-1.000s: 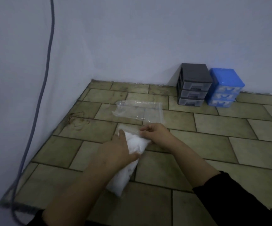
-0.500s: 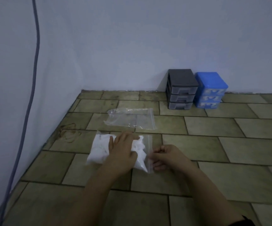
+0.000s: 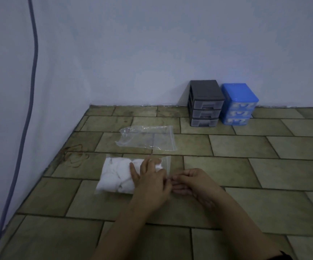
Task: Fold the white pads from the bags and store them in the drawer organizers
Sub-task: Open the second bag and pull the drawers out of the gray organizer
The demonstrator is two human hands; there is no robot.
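A clear zip bag stuffed with white pads (image 3: 117, 175) lies flat on the tiled floor in front of me. My left hand (image 3: 150, 182) rests on the bag's right half, fingers spread over the pads. My right hand (image 3: 191, 182) sits at the bag's open right end, fingers curled and pinching the plastic edge. Beyond it lies a second clear bag (image 3: 147, 138) that looks empty. A grey three-drawer organizer (image 3: 205, 104) and a blue three-drawer organizer (image 3: 238, 105) stand side by side against the back wall, their drawers closed.
A grey cable (image 3: 28, 109) hangs down the left wall to the floor. The tiled floor (image 3: 264, 166) stretches to the right of the bags. Walls meet in the corner at the far left.
The filled bag was turned from upright to lying sideways, mouth to the right. My left hand stays on top; my right hand has closed in on the bag's right edge.
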